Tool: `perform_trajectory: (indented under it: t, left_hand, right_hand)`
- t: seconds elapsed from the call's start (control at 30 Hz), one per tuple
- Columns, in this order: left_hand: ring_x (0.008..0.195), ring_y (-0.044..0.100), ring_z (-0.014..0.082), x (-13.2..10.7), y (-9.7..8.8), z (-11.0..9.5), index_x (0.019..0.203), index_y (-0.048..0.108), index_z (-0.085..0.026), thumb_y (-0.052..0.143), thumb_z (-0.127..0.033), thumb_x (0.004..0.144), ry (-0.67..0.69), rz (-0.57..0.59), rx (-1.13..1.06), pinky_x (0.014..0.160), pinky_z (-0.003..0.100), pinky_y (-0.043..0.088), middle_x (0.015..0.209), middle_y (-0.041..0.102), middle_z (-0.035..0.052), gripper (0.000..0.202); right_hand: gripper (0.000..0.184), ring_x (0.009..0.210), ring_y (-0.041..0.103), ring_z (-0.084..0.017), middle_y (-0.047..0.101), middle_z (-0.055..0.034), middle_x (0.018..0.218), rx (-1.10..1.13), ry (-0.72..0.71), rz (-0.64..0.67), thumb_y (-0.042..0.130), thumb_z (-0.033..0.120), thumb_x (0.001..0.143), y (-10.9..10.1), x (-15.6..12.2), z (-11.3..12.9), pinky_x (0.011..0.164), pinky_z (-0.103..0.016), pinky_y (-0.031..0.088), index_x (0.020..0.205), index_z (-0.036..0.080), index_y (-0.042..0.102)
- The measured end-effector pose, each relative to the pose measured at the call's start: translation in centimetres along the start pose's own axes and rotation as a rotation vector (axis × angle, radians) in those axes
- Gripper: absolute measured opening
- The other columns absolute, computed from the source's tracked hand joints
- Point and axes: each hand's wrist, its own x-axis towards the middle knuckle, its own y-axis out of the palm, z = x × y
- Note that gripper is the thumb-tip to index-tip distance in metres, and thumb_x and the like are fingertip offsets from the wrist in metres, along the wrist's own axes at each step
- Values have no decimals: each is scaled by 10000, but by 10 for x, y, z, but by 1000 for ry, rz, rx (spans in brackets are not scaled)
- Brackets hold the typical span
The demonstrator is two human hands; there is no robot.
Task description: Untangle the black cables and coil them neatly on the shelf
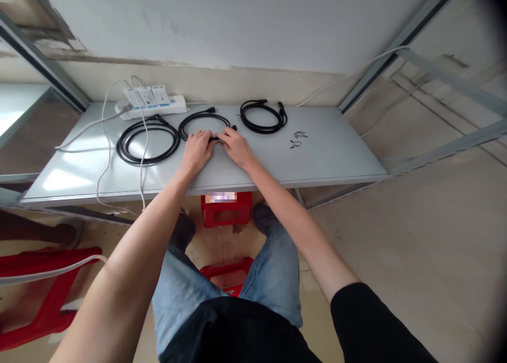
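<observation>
The middle coiled black cable (204,116) lies on the grey table, its connector ends pointing up and right. At its near side, my left hand (198,149) is closed with the fingers round the cable. My right hand (236,145) pinches the same spot from the right, fingertips almost meeting the left ones. Something small and thin shows between the fingertips, too small to make out. Another coiled black cable (123,147) rests to the left, and a third coiled black cable (264,130) lies behind and right of my hands.
Several short thin black ties (300,135) lie on the table (336,154) at the right. A white power strip (176,105) with plugged-in chargers stands at the back left, its white cords trailing over the front edge. Red stools (226,215) stand below. Metal posts (370,70) flank the table.
</observation>
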Motion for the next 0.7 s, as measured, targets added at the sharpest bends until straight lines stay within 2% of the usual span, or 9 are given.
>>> perform_trajectory:
  t: [0.13,0.3,0.7]
  left_hand:
    - [1224,658,367,0,1,1,1176,668,-222,469,-362,1100,-13,4,-1,1042,476,448,1194,762,157,254]
    - [1229,653,373,2,4,3,1193,682,-211,476,-360,1091,-13,15,-19,1044,486,452,1202,763,172,274]
    - [1237,651,377,3,2,2,1211,684,-211,481,-368,1091,-7,43,-21,1048,491,456,1231,764,173,283]
  right_hand:
    - [353,1062,660,-220,701,-83,1133,1,4,-30,494,242,1139,3,-1,-1,901,-301,538,1354,239,774]
    - [372,1036,683,-214,738,-80,1135,-35,43,-43,471,214,1136,4,-2,1,857,-296,533,1281,245,812]
    - [327,1143,676,-229,732,-88,1231,-70,62,-59,486,183,1120,0,-2,6,891,-307,529,1202,236,798]
